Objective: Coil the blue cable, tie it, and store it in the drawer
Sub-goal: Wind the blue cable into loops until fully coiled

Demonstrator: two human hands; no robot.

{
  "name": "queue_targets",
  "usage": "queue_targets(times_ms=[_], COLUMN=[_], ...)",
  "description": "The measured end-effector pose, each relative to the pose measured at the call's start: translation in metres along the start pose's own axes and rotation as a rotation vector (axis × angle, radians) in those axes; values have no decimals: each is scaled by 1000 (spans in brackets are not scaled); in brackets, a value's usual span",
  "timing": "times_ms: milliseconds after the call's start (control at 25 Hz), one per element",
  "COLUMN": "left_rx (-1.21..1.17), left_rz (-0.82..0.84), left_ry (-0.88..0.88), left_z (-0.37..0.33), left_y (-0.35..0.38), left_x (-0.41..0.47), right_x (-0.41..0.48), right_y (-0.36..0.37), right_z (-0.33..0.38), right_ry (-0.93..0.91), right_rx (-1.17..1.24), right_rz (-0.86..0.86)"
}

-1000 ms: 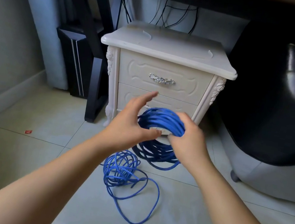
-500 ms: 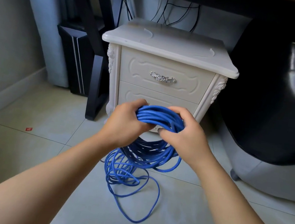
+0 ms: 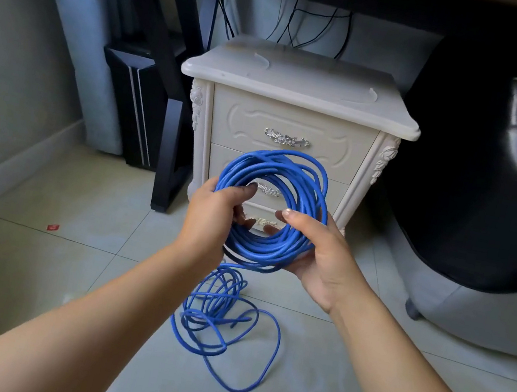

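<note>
A round coil of blue cable [image 3: 300, 186] stands upright in the air in front of a white two-drawer nightstand [image 3: 302, 79]. My left hand [image 3: 212, 215] grips the coil's left side, thumb through the ring. My right hand [image 3: 318, 258] holds its lower right part from beneath, thumb over the strands. A loose tangle of the same cable [image 3: 219, 313] hangs from the coil and lies on the tiled floor below. Both drawers are closed; the top drawer [image 3: 247, 131] has a silver handle [image 3: 286, 139].
A black desk leg [image 3: 171, 153] and dark panels stand left of the nightstand. A black leather seat [image 3: 493, 189] on a grey base fills the right. Dark wires hang behind the nightstand. A small red scrap [image 3: 53, 227] lies on the floor at left.
The coil was bunched low between my hands; now it is lifted and turned upright as an open ring. My left hand closed round its left side, my right hand moved beneath it.
</note>
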State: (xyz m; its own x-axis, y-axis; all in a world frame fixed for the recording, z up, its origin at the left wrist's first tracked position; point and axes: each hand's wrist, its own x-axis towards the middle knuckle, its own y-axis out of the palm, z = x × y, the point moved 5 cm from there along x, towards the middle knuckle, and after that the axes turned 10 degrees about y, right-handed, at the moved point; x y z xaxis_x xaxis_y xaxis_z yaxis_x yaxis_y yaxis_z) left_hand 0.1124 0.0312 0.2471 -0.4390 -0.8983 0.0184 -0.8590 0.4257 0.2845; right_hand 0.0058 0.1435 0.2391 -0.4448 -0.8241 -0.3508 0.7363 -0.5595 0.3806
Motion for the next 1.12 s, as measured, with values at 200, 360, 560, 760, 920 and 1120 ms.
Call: queue_targets(times_ms=[200,360,560,760,920,1120], left_rx=[-74,157,573,959,1025,1068], left_rz=[29,229,428,675,623,573], left_ry=[-69,-110,363,627,598,609], left_z=[14,20,-8,-8,-13,-19], left_y=[9,11,13,27,22,21], left_x=[-10,-8,-5,-21,-16,-12], right_x=[-1,-2,-10,-18,-23,-21], right_y=[-5,-17,-13,11,19,15], right_z=[4,11,26,15,17,16], right_ry=[-1,-87,-305,-465,-585,-390], right_rx=[12,-69,-727,-1165,-1235,-1106], right_rz=[-159,-310,-395,-305,-307,-292])
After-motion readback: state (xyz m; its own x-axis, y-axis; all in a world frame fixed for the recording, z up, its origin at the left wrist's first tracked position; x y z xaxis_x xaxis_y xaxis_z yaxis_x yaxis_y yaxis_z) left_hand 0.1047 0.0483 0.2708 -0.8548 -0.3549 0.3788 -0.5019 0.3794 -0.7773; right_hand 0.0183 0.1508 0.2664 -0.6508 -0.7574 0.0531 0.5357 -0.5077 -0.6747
